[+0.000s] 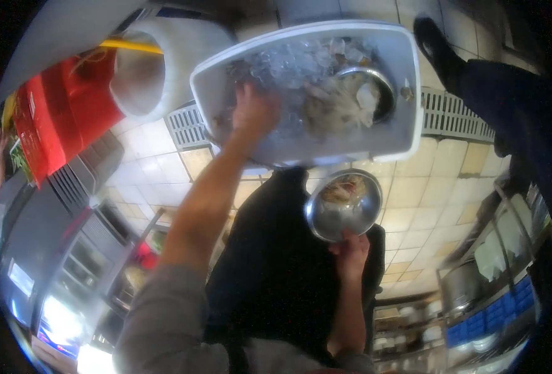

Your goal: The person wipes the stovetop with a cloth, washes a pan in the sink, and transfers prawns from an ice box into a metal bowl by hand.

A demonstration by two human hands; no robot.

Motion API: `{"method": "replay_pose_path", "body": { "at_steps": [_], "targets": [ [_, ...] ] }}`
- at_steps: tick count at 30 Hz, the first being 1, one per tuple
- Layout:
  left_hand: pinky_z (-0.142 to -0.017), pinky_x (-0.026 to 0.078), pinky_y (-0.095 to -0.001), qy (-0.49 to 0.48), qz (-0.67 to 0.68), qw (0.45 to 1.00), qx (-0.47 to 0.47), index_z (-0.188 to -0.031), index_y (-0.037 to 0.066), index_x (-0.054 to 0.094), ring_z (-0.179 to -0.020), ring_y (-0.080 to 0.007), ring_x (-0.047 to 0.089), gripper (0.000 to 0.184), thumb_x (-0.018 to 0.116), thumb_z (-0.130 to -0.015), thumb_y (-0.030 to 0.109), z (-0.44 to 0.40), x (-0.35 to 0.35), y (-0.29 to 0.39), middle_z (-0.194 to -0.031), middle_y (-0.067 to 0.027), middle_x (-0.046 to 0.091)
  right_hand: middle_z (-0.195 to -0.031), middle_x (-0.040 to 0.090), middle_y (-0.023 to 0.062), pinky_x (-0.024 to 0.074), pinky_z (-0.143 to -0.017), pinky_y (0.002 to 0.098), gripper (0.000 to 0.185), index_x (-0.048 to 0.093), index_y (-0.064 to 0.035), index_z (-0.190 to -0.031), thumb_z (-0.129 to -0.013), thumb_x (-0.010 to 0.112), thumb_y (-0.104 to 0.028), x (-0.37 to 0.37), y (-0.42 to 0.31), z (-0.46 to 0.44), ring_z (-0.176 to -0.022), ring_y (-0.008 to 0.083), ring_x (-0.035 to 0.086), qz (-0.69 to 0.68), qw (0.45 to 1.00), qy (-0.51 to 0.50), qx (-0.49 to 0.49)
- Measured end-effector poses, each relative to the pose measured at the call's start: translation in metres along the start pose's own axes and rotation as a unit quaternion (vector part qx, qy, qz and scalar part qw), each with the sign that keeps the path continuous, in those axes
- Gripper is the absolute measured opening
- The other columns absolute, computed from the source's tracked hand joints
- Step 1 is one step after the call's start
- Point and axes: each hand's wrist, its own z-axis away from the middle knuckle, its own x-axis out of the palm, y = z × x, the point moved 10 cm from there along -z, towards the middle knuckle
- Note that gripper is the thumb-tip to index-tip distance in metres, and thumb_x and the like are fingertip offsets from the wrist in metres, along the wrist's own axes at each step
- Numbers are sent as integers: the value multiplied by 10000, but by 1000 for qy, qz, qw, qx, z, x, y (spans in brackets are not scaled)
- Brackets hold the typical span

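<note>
My right hand (351, 250) grips the rim of a round metal bowl (314, 218), held above the floor beside my leg. Inside the bowl lie brownish-pink pieces of food (346, 189), too blurred to name. My left hand (254, 112) reaches down into a white cooler box (416, 118), at its left part. Motion smears its fingers, so what they touch or hold is unclear. Ice (295, 62) is heaped along the box's far side. At the box's right lie a second metal bowl (385, 103) and a pale, plastic-looking bag (338, 106).
A white barrel (157, 106) and red crates or sheets (70, 106) stand at left. Floor drain grates (456, 114) flank the box. Another person's leg (506, 93) is at upper right. Shelves with dishes (407, 330) and a blue rack (491, 315) stand at lower right.
</note>
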Motion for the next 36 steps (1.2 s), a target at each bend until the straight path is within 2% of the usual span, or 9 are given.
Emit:
{"method": "replay_pose_path", "body": {
  "at_steps": [3,7,9,12,20,22,26,32,36],
  "targets": [
    [-1054,360,-503,-84,162,982,-40,-1322,6,486,-1282,-416,399,699,285,-955,567,17,6,17,-1292,-275,482,-645,574,64,450,-444,259,194,537,-16,-837,-891,597,-191,3,1,0,-455,129,517,11,1000,-12,-2],
    [-991,427,-484,-240,311,916,-85,-1305,-11,491,-1170,-418,505,637,355,-964,509,27,10,19,-1277,-250,508,-650,580,68,454,-449,262,205,545,-4,-851,-894,589,-199,2,5,0,-454,134,515,13,1000,-3,-4],
    [-948,460,-464,174,272,941,-100,-1294,44,511,-1054,-405,581,508,460,-956,420,14,-44,-28,-1227,-251,547,-666,592,76,463,-455,269,224,557,21,-874,-892,587,-201,2,4,2,-463,138,526,-6,1000,9,12],
    [-900,492,-451,229,416,878,-56,-1272,81,526,-1016,-367,612,431,545,-930,343,-7,-71,-32,-1163,-244,587,-692,604,88,458,-459,273,224,564,39,-907,-886,574,-184,-2,6,0,-482,144,544,17,1000,2,-5],
    [-880,490,-429,223,418,872,124,-1197,107,572,-988,-330,623,392,652,-847,262,-93,-120,129,-1092,-180,635,-677,605,92,458,-469,273,179,574,29,-888,-863,573,-148,-1,5,-5,-496,154,560,-14,1000,22,13],
    [-888,485,-412,21,440,886,142,-1052,91,617,-995,-322,617,317,708,-784,234,-115,-95,157,-1070,-177,624,-674,606,87,449,-462,269,155,580,26,-899,-867,566,-125,1,4,0,-493,150,551,-2,999,43,13],
    [-861,495,-382,44,460,873,159,-862,69,606,-1000,-301,614,222,739,-711,160,-57,-117,161,-1051,-151,612,-670,606,84,440,-455,263,127,586,22,-904,-876,549,-95,6,2,-2,-485,145,543,-60,998,-1,-7],
    [-849,511,-412,404,446,775,191,-681,40,442,-1117,-312,580,230,585,-635,-134,32,-188,37,-1075,-156,582,-663,603,81,430,-458,259,115,585,17,-895,-885,535,-87,3,4,-2,-483,139,535,-50,999,-9,-15],
    [-977,467,-420,415,428,794,116,-981,0,497,-1177,-331,550,445,509,-598,-226,69,-171,-37,-1263,-198,545,-657,597,81,427,-462,259,136,570,8,-862,-888,541,-121,3,-5,2,-485,140,535,-21,999,27,-14]
  ]
}}
